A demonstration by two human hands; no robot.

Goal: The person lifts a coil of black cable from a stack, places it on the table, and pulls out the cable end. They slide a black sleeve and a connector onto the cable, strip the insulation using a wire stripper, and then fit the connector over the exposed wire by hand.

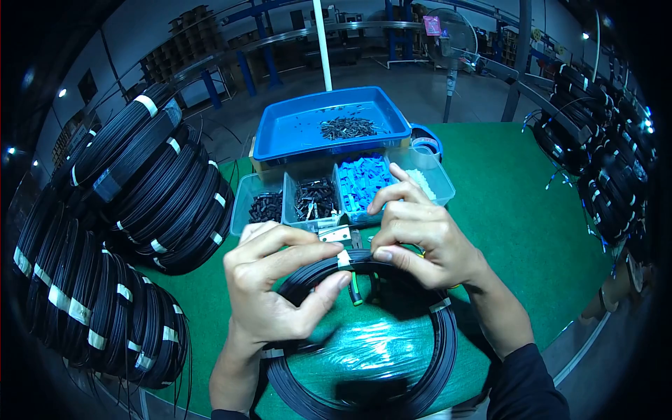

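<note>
A coil of black cable (pixel 445 343) stands in front of me, bound at several places with white tape. My left hand (pixel 276 287) is at the coil's top left, thumb and index finger on either side of it, beside a white tape band (pixel 344 260). Just right of that band, my right hand (pixel 427 234) grips the coil's top, thumb on the near side and some fingers raised. Inside the ring, a green-and-black handle (pixel 355 290) shows below the tape. A small metal block (pixel 334 234) sits behind the coil, partly covered by my hands.
Behind the coil, a clear divided bin (pixel 241 210) holds black parts, blue pieces (pixel 364 183) and white pieces. A blue tray (pixel 280 143) with dark parts is beyond it. Stacked cable coils (pixel 157 189) line the left; more coils (pixel 609 168) hang right. Green mat (pixel 504 189) covers the table.
</note>
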